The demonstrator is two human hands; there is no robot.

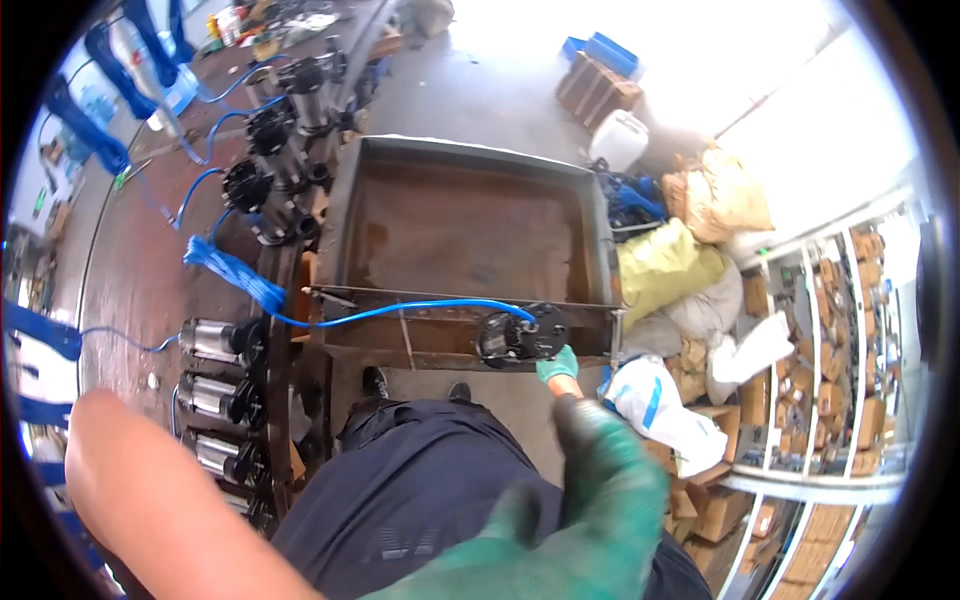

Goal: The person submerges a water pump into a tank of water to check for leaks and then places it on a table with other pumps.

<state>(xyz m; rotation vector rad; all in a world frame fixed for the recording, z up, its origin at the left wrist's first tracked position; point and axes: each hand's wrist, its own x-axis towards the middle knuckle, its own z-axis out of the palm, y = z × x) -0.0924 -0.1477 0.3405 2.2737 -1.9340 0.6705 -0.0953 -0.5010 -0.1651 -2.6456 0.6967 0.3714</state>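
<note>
"What could go wrong here?"

"The pump (520, 338) could slip: the right hand (560, 365) seems to pinch only its edge. The blue cable (420, 305), trailing leftward from there, might also snag on the tank (480, 160) and tug it."

"Could the left hand (600, 490) help?"

"It's away from the pump, thumb spread from its fingers, blurred, with nothing visible in it. One-handed support might let the pump tilt."

"How does the pump look?"

"Round, black and partly shiny on top, where the cable enters. It's just left of the right hand, over the tank's near side; its underside is hidden."
</note>
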